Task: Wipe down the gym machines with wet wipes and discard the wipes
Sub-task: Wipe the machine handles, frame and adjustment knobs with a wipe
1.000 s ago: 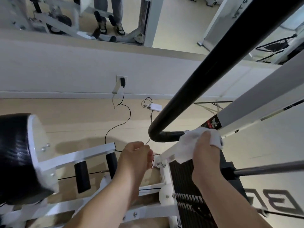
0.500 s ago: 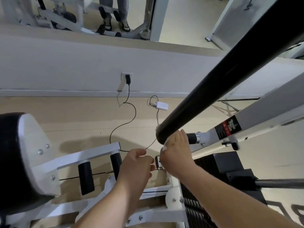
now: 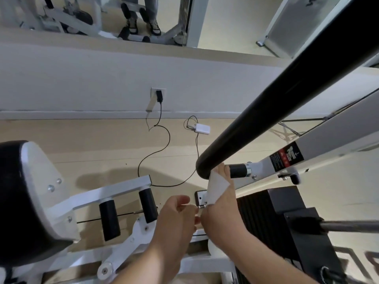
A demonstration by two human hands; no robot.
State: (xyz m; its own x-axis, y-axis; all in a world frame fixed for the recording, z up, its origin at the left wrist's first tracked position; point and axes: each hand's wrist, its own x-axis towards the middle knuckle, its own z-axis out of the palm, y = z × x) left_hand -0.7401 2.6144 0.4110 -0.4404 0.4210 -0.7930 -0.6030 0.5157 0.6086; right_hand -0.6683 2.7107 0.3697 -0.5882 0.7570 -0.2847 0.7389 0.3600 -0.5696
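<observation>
Under the lower end of the black bar, white wipe, folded to a point, draped over the right hand and grasped in its curled fingers, touching the bar's rounded tip. Just left of that hand and below the bar's end, left hand, fingers curled, fingertips at a small metal pin; cannot tell whether pinching it or merely touching.

Right of the bar's end, white frame arm running alongside the bar, with a red-and-black warning sticker. Lower right of the bar's end, black weight stack and a steel rod. Left of the bar's end, two black rollers on white tubing; well left of the bar, big black pad on a white backing plate.

Beyond the bar's end, on the tan floor, white adapter with thin wires, and a black cable looping up to a wall socket. Farther up from the bar, mirror along the wall.
</observation>
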